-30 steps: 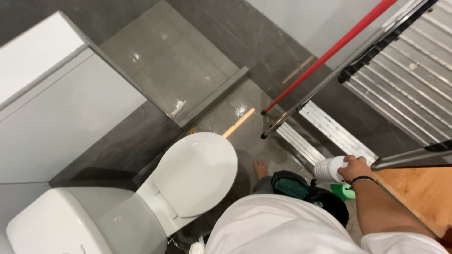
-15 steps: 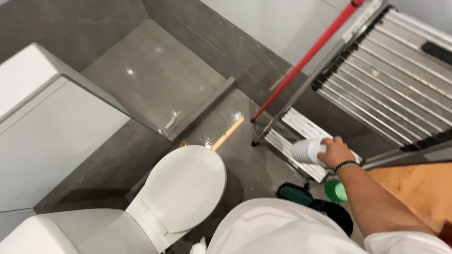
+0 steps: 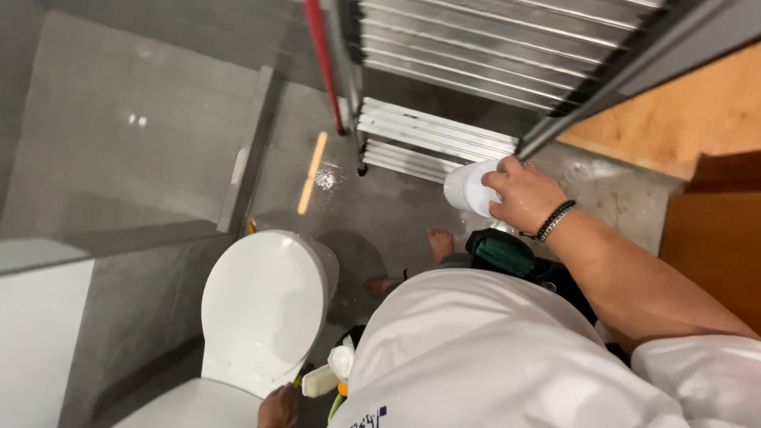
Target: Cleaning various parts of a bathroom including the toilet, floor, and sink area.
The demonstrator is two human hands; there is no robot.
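My right hand [image 3: 525, 192], with a dark bracelet on the wrist, grips a white ribbed plastic bottle [image 3: 469, 188] held out above the wet floor. My left hand [image 3: 279, 406] shows only partly at the bottom edge, beside the white toilet lid [image 3: 258, 309], and seems to hold a spray bottle with a white head [image 3: 331, 369]; the grip itself is hidden. My white shirt [image 3: 476, 357] fills the lower middle. One bare foot [image 3: 439, 242] stands on the grey floor.
A red pole [image 3: 323, 63] leans by a folded metal rack [image 3: 444, 143] with slatted shelves [image 3: 507, 47]. A dark bucket with a green item [image 3: 502, 254] sits by my feet. An orange wooden door [image 3: 697, 119] is at right. Grey tiled step at left.
The view has swung right and down. My right hand keeps hold of the white bottle and has moved toward the middle, nearer the rack. My left hand has come into view by the toilet.
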